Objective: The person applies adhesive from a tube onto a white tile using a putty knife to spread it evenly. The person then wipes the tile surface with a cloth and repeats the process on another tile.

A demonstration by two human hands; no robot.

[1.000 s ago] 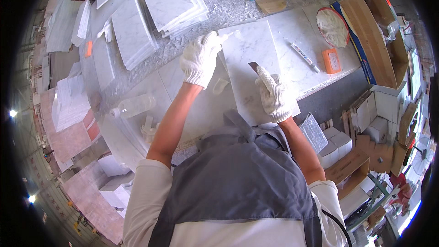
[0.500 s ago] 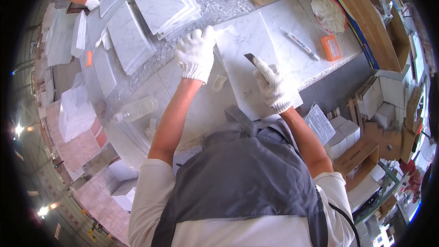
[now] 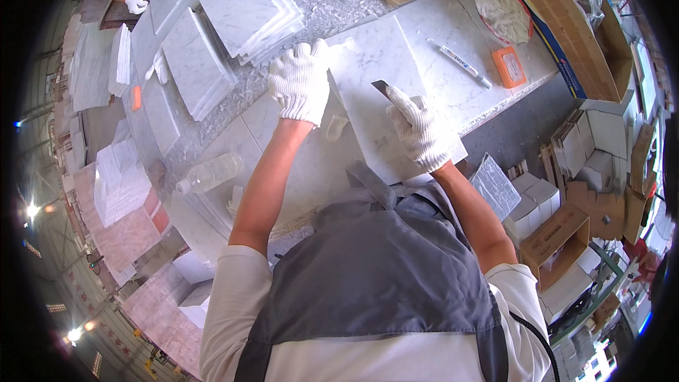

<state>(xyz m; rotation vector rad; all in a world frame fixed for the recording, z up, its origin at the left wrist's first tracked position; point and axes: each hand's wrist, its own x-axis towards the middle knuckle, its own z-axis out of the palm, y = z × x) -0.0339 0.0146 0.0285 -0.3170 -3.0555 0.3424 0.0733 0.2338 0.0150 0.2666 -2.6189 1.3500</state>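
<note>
A grey-veined white marble tile (image 3: 378, 53) lies at a slant on the bench in front of me. My left hand (image 3: 298, 86), in a white knit glove, is closed at its far left corner, with the fingertips partly hidden. My right hand (image 3: 421, 133), gloved the same way, is wrapped round a putty knife whose short dark blade (image 3: 380, 88) points up and left over the tile. The handle is hidden in the glove. Beside the left corner is a white smear (image 3: 343, 48).
A marker (image 3: 460, 62), an orange box (image 3: 509, 67) and a round container of white paste (image 3: 502, 13) lie to the right. Stacked tiles (image 3: 244, 7) stand far left, near another person's gloved hand (image 3: 136, 3). A plastic bottle (image 3: 211, 173) lies left; a cardboard box (image 3: 569, 28) stands right.
The whole view has shifted slightly. My two hands and the tile keep nearly the same places. The other person's gloved hand has come away from the stacked tiles.
</note>
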